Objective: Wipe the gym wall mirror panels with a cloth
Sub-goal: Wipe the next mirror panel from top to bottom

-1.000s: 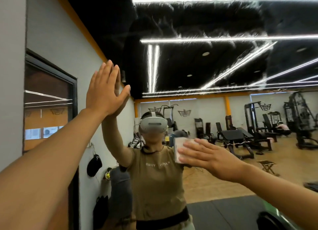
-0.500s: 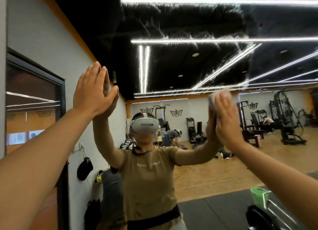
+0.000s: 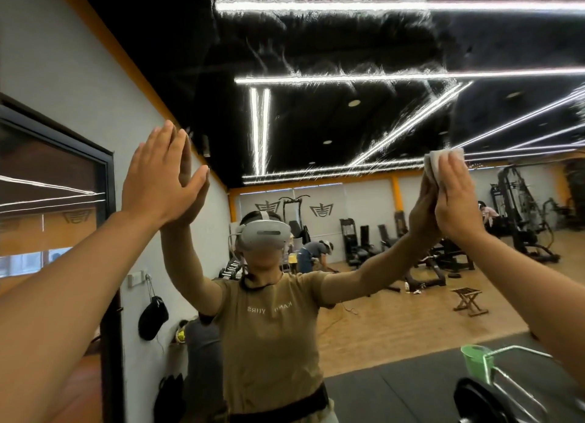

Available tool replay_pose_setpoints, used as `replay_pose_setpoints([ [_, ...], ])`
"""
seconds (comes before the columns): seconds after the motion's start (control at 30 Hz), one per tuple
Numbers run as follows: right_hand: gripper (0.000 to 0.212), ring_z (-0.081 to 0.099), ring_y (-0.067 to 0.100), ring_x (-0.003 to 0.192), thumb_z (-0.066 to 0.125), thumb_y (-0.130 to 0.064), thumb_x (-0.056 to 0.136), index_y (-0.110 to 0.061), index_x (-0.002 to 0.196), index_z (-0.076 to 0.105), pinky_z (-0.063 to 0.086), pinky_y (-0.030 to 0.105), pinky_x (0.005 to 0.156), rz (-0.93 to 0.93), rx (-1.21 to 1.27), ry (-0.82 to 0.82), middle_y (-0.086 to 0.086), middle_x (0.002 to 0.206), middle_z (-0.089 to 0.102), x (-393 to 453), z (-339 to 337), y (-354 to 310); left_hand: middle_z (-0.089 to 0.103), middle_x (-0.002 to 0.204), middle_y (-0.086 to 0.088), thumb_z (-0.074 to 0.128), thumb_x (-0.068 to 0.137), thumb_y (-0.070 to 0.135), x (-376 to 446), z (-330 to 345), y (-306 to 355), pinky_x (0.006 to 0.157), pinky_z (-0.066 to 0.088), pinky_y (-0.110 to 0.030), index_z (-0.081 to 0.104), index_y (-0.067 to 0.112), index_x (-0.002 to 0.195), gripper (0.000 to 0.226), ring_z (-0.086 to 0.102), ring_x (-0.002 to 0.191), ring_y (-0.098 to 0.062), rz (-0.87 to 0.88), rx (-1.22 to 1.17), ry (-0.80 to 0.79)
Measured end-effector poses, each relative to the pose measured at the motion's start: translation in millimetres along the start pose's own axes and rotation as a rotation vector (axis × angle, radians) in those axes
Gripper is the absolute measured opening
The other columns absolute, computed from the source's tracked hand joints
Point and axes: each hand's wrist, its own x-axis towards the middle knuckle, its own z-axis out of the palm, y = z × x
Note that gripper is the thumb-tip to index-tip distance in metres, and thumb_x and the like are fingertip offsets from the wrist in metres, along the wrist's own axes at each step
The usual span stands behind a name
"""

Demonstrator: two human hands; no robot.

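White cloth (image 3: 443, 164) is being pressed flat against the mirror (image 3: 364, 131), high up, by the right hand (image 3: 459, 197), fingers straight. The left hand (image 3: 158, 182) is being held flat on the glass, fingers straight, holding nothing.

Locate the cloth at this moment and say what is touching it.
In the head view, the cloth is upper right, pressed flat against the mirror under the fingers of the right hand.
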Motion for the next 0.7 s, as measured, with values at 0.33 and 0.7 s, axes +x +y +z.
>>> replay_pose_setpoints([
  [0.33,0.063,0.001,0.017,0.153,0.028,-0.02,0.097,-0.026,0.158,0.015,0.008,0.048,0.122,-0.043,-0.053,-0.052,-0.01,0.166,0.005,-175.7,18.1,45.4,0.012,0.165,-0.011,0.025,0.093,0.062,-0.5,5.5,2.1,0.123,0.01,-0.047,0.02,0.011,0.157,0.082,0.008,0.153,-0.029,-0.005,-0.007,0.02],
  [0.7,0.062,-0.004,0.009,0.15,0.036,-0.007,0.102,-0.024,0.158,0.016,-0.006,0.024,0.119,-0.055,-0.056,-0.038,-0.004,0.166,0.006,-35.5,14.6,-13.6,0.013,0.164,-0.014,0.025,0.094,0.057,-2.5,6.1,7.0,0.123,0.007,-0.047,0.02,0.008,0.156,0.079,0.008,0.152,-0.031,-0.005,-0.012,0.051],
])
